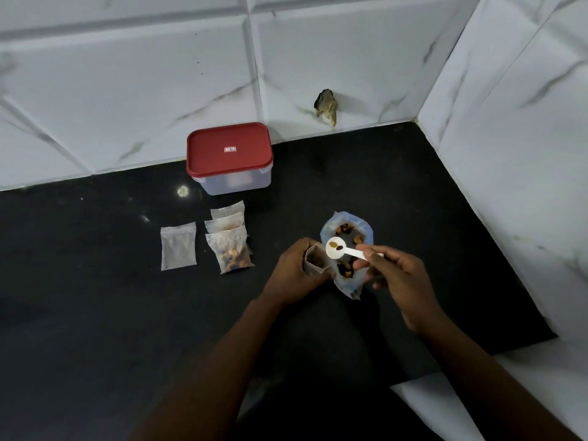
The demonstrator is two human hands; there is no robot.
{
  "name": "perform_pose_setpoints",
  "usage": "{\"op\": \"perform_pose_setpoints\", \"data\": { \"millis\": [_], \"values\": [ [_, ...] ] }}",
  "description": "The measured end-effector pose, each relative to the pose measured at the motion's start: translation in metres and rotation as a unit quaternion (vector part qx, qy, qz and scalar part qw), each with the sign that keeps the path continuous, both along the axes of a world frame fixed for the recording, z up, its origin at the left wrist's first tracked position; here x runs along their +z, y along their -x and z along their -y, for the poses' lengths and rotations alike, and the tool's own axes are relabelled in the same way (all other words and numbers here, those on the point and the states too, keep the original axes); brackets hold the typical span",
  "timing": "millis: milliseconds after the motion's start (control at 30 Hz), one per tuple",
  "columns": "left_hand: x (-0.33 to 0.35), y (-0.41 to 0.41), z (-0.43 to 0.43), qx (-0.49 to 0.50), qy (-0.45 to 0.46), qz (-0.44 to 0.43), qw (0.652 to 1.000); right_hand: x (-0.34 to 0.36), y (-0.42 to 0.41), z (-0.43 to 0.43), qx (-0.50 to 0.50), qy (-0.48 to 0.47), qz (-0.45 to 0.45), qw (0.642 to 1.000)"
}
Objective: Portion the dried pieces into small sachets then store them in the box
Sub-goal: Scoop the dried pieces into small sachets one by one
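Above the open clear plastic bag of dried pieces (346,230), the right hand (394,268) pinches a white plastic spoon (345,248), handle rightward, bowl leftward beside the small translucent sachet (315,260) gripped by the left hand (294,270).

Glossy black tabletop (95,313) runs into a corner of white, grey-veined tiled walls (127,74). A ragged hole (326,107) breaks the back wall just above it, and a small light glint (182,191) shows on the dark surface.
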State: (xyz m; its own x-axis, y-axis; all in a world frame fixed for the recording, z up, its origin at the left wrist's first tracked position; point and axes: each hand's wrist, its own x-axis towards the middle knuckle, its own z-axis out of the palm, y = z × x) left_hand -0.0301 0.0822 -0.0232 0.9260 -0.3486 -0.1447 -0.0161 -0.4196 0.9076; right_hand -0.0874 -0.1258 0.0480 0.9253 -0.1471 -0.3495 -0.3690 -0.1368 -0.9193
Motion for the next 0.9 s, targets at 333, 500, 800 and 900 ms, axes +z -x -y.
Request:
{"op": "perform_pose_setpoints", "data": {
  "millis": [333, 500, 800, 900],
  "values": [
    [-0.007, 0.004, -0.007, -0.008, -0.015, -0.003, 1.000, -0.006, -0.037, 0.034, 0.105, 0.226, 0.019, 0.968],
    [-0.016, 0.007, -0.007, -0.006, -0.076, 0.008, 0.997, -0.005, -0.062, 0.025, 0.267, 0.436, 0.064, 0.857],
    [-0.020, 0.008, 0.006, 0.028, -0.113, 0.077, 0.990, 0.001, -0.088, 0.024, 0.362, 0.372, 0.006, 0.855],
    [-0.024, 0.008, 0.007, 0.025, -0.133, 0.081, 0.987, 0.000, -0.083, 0.025, 0.358, 0.315, -0.010, 0.879]
  ]
}}
